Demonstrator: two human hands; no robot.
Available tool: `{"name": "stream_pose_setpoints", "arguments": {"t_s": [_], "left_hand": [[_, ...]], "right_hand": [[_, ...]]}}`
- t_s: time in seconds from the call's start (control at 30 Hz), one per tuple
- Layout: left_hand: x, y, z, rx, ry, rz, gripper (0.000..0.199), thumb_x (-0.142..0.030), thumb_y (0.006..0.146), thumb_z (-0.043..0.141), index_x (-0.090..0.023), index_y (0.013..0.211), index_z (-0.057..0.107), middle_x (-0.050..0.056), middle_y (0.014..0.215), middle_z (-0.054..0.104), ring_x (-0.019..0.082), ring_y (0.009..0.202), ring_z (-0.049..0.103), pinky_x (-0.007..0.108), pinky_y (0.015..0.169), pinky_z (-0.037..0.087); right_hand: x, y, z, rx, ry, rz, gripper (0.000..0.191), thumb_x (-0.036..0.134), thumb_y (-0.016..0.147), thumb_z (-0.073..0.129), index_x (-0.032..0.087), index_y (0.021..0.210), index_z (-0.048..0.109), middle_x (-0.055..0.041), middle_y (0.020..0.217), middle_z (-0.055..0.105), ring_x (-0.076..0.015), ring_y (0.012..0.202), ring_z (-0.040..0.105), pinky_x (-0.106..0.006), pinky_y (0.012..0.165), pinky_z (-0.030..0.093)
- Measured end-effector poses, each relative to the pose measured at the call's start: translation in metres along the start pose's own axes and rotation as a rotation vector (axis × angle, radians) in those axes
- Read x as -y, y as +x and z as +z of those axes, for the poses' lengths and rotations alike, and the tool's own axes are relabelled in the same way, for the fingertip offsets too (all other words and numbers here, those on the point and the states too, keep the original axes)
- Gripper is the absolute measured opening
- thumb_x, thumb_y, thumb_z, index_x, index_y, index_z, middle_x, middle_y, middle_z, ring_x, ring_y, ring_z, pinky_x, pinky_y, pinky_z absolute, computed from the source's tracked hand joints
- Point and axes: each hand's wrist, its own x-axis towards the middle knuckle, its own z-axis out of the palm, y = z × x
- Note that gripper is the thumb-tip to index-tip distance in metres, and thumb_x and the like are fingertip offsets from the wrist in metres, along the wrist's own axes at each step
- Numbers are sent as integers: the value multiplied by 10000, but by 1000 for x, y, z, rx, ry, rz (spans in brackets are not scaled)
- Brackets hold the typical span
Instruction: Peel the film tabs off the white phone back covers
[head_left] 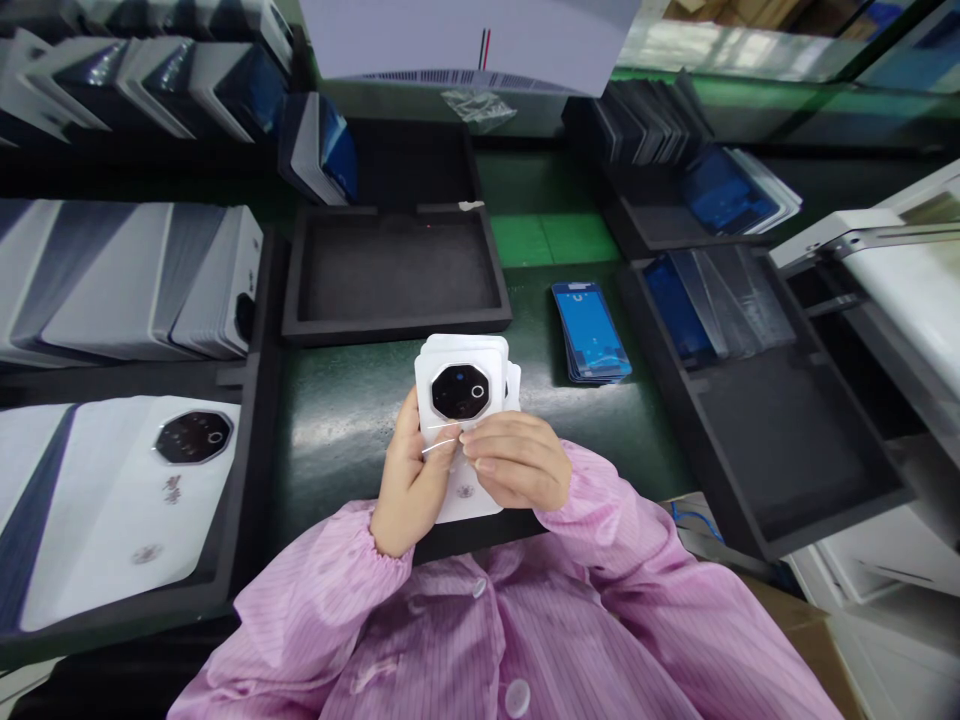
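Observation:
My left hand (411, 485) is closed around the left side of a small stack of white phone back covers (480, 500), its thumb lying over the top one. The top cover carries a black octagonal camera window (460, 391) and a small printed emblem lower down. My right hand (519, 458) is pinched just below the camera window, with its fingertips close to my left thumb. Thin bright glints between the fingers look like the edges of a clear film (439, 445). Another white cover sticks out at the stack's right side.
Blue-filmed phone panels (592, 335) lie stacked on the green mat. A black tray (397, 270) stands ahead. White covers with dark separators fill the left trays (127, 500). The right tray (795, 430) holds clear and blue sheets. A white box (472, 40) stands at the back.

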Motion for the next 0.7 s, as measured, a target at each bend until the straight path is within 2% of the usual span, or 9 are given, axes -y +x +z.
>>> {"name": "stream_pose_setpoints", "arguments": {"t_s": [0.17,0.47,0.7], "left_hand": [[0,-1,0,0,-9,-15,369,-268,927,536,-168,1276,471,103,1255,550,215,1144,548,338,991,445],[-5,1,0,-7,34,10,309,-238,932,531,-162,1231,507,75,1234,567,170,1112,567,252,953,452],[-2,0,0,1,8,-26,392,-281,930,537,-173,1299,461,93,1239,556,202,1120,558,311,967,450]], "right_hand": [[0,1,-1,9,-14,2,165,77,817,567,111,978,545,-91,861,668,-186,896,675,-314,738,605],[1,3,-1,6,-6,-2,169,69,813,569,93,978,547,-105,855,667,-201,905,674,-320,734,601],[1,2,-2,11,1,2,172,83,818,567,100,987,540,-103,843,670,-202,900,678,-325,737,605]]}}
